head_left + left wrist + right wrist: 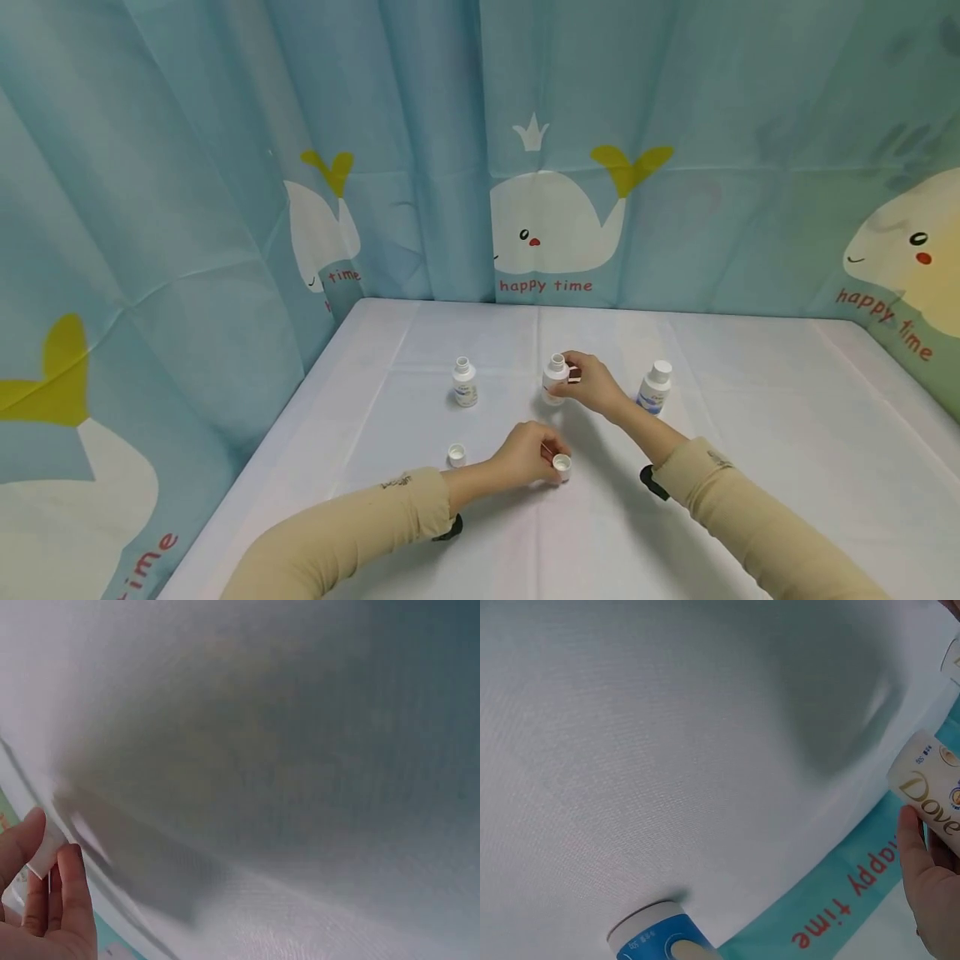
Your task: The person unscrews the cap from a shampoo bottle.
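Observation:
Between thumb and fingers, my left hand (528,456) pinches a white bottle cap (562,467), its hollow side facing up, close above or at the table. The left wrist view has that hand (45,900) at its lower left edge with the white cap (46,856). My right hand (596,387) grips a small white bottle (553,380) from its right side; the bottle stands upright with its neck uncovered. "Dove" is printed on this bottle (930,787) in the right wrist view, where the fingers of the right hand (934,892) touch its side.
To the left stands another uncapped white bottle (465,385), with a loose white cap (457,455) nearer me. A capped bottle with a blue label (655,388) stands right of my right hand. A pale cloth covers the table (750,417); a blue curtain (420,167) hangs behind it.

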### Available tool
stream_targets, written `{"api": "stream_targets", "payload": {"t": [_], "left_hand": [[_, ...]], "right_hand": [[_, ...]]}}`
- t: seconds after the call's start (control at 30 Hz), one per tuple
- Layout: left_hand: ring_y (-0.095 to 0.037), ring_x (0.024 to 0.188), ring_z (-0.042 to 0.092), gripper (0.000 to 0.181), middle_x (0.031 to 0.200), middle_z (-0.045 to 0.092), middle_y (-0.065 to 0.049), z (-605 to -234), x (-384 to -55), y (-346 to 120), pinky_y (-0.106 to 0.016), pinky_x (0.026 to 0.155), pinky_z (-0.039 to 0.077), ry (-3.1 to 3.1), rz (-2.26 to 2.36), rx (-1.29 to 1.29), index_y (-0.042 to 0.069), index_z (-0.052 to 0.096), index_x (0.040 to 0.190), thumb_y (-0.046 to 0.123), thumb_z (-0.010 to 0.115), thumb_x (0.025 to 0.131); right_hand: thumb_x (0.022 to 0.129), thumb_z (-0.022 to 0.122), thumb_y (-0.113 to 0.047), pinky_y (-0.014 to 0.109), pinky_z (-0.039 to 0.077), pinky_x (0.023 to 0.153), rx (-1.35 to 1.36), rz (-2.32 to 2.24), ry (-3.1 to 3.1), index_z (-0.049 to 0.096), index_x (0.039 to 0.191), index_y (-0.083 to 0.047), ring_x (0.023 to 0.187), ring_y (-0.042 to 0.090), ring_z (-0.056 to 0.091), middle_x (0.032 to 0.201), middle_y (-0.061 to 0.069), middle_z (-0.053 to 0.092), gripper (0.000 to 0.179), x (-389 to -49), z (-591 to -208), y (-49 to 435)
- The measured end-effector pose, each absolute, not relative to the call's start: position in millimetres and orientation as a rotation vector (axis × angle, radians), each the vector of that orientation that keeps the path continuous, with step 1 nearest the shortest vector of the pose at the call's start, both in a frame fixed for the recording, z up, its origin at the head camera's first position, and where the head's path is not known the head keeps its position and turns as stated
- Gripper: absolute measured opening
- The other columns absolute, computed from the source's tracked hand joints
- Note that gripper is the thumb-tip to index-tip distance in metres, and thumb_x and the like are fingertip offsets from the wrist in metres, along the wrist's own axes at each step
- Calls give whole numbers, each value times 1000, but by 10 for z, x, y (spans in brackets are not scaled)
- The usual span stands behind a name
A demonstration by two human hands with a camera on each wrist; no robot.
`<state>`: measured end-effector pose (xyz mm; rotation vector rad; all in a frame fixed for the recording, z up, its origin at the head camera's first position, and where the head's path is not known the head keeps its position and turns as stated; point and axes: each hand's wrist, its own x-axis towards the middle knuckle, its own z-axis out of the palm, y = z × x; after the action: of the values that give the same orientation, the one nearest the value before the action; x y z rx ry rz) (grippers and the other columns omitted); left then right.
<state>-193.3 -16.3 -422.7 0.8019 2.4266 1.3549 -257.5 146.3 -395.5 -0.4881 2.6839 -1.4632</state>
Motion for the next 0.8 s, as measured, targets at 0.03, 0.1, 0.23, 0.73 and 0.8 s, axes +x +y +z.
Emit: {"api": "stream_targets", "payload": {"t": [0.03, 0.1, 0.23, 0.73, 0.8], "left_hand": [[-3, 64, 58, 26, 81, 70, -16, -4234, -1938, -158, -11, 61, 48, 2428, 1352, 795, -6, 69, 85, -16, 76, 62], [-1, 63, 55, 26, 79, 70, -15, -4243, -1948, -151, -11, 61, 47, 2441, 1336, 782, -5, 69, 84, -16, 76, 62], [-2, 63, 52, 26, 78, 69, -14, -4243, -1969, -148, -12, 61, 45, 2483, 1306, 795, -4, 69, 84, -17, 75, 61], [0, 59, 45, 26, 75, 67, -14, -4230, -1989, -124, -11, 57, 41, 2496, 1240, 792, -4, 67, 83, -18, 71, 62], [0, 59, 44, 26, 76, 66, -14, -4231, -1997, -124, -11, 57, 40, 2502, 1235, 793, -4, 67, 84, -18, 71, 62]], "right_hand": [[81, 70, -2, 43, 55, 84, -490, -1450, 2691, 52, 119, 12, 107, 42, 59, 114, 28, 60, 45, -2587, -3964, 1462], [81, 70, -2, 43, 55, 86, -483, -1437, 2687, 52, 121, 12, 107, 42, 59, 115, 28, 60, 46, -2605, -3983, 1463], [81, 71, -2, 43, 54, 87, -468, -1425, 2683, 52, 120, 13, 107, 42, 59, 115, 28, 60, 46, -2634, -4019, 1461], [80, 71, 0, 38, 56, 82, -473, -1425, 2661, 52, 120, 14, 105, 41, 61, 114, 29, 60, 47, -2683, -4083, 1458], [80, 70, 0, 38, 56, 83, -475, -1420, 2664, 52, 120, 13, 106, 42, 60, 113, 28, 60, 46, -2692, -4081, 1459]]}}
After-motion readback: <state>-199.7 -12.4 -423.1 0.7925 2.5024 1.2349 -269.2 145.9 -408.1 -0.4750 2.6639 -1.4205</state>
